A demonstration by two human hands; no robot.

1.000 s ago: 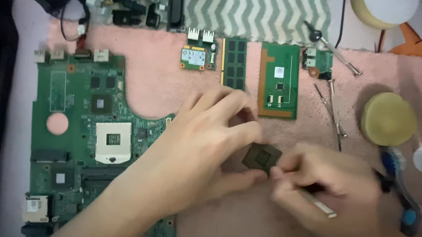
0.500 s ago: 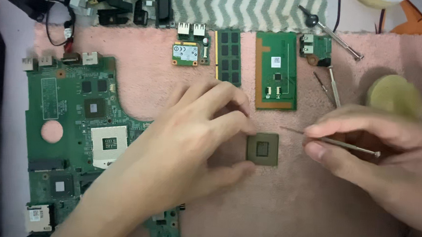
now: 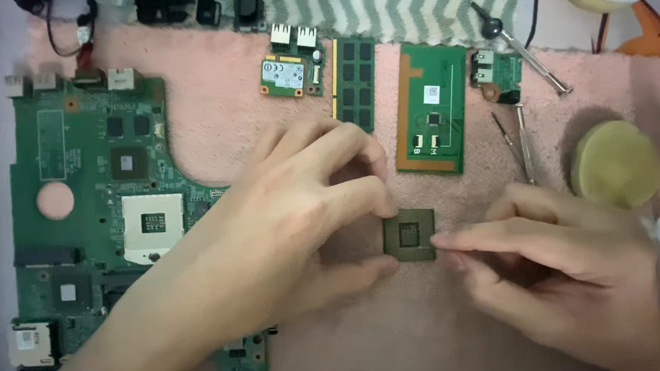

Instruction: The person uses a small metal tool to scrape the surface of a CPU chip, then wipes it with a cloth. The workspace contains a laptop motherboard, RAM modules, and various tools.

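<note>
A small square processor chip, dark green with a darker square in its middle, lies on the pink cloth. My left hand reaches across a large green motherboard. Its fingertips are on the chip's upper left corner and its thumb is at the lower left corner. My right hand comes in from the right. Its index fingertip and thumb pinch the chip's right edge. No tool shows in either hand.
Behind the hands lie a memory stick, a long green board with an orange border, a small wireless card and a small port board. A screwdriver, thin metal tools and a round yellow-green lid are at the right.
My right hand held a thin metal rod pointing at the chip; the rod is no longer visible and the fingertips have closed on the chip's right edge. The left hand stayed put.
</note>
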